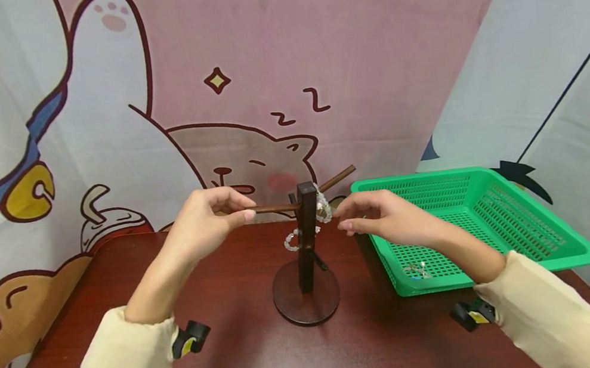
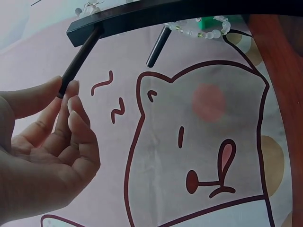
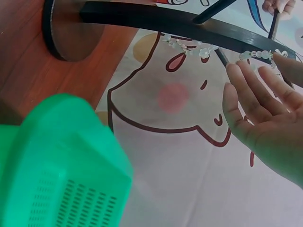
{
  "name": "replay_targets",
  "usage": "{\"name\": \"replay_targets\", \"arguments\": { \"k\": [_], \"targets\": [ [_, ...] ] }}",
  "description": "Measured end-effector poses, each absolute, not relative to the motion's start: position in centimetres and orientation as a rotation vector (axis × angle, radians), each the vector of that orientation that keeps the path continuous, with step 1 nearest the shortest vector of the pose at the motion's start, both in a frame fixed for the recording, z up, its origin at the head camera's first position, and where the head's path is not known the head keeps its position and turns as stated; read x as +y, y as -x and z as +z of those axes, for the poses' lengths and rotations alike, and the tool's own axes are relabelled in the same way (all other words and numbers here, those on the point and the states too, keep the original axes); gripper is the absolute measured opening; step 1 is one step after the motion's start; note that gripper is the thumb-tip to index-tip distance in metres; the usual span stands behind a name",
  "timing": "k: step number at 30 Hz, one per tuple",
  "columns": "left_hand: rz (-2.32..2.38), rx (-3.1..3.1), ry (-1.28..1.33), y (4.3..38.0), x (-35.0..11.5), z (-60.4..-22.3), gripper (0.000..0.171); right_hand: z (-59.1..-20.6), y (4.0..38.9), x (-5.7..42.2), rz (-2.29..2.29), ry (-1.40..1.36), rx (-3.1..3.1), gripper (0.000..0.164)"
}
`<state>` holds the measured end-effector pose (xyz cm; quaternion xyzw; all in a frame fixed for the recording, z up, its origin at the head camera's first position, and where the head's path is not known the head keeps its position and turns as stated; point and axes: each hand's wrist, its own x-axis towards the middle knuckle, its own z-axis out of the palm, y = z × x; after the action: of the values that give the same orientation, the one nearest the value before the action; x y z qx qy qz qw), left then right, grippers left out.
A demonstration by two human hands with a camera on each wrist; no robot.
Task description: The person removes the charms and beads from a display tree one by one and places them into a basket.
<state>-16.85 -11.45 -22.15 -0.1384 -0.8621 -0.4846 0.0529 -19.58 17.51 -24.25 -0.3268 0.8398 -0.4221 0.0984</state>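
A dark wooden stand (image 1: pixel 307 239) with a round base and several side pegs stands upright on the table. My left hand (image 1: pixel 207 220) pinches the tip of its upper left peg (image 1: pixel 276 208) between thumb and fingers, which the left wrist view also shows. A clear beaded bracelet (image 1: pixel 324 209) hangs on the upper right peg (image 1: pixel 338 177), close against the post. Just right of that bracelet is my right hand (image 1: pixel 385 219), its fingers loosely bent and its fingertips close to the beads (image 3: pixel 258 55). Lower down, another pale beaded bracelet (image 1: pixel 291 242) hangs behind the post, partly hidden.
A green plastic basket (image 1: pixel 543 230) stands on the right of the table, beneath my right forearm. Small shiny beaded pieces (image 1: pixel 416 269) lie in its near left corner. Behind the reddish-brown table (image 1: pixel 226 347) hangs a cloth (image 1: pixel 367 50) with cartoon animals.
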Motion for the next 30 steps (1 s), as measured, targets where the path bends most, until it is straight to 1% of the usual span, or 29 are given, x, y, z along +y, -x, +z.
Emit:
{"name": "replay_targets", "arguments": {
  "k": [15, 20, 30],
  "targets": [
    [-1.476, -2.592, 0.436, 17.0, -11.6, -22.4, 0.010, -23.5, 19.9, 15.7, -1.369, 0.935, 2.518, 0.013],
    [-1.480, -2.588, 0.445, 17.0, -11.5, -22.4, 0.010, -23.6, 20.0, 15.4, -1.373, 0.958, 2.528, 0.008],
    [-1.464, -2.594, 0.443, 16.9, -11.6, -22.3, 0.010, -23.7, 19.9, 15.2, -1.367, 0.998, 2.531, 0.005]
  ]
}}
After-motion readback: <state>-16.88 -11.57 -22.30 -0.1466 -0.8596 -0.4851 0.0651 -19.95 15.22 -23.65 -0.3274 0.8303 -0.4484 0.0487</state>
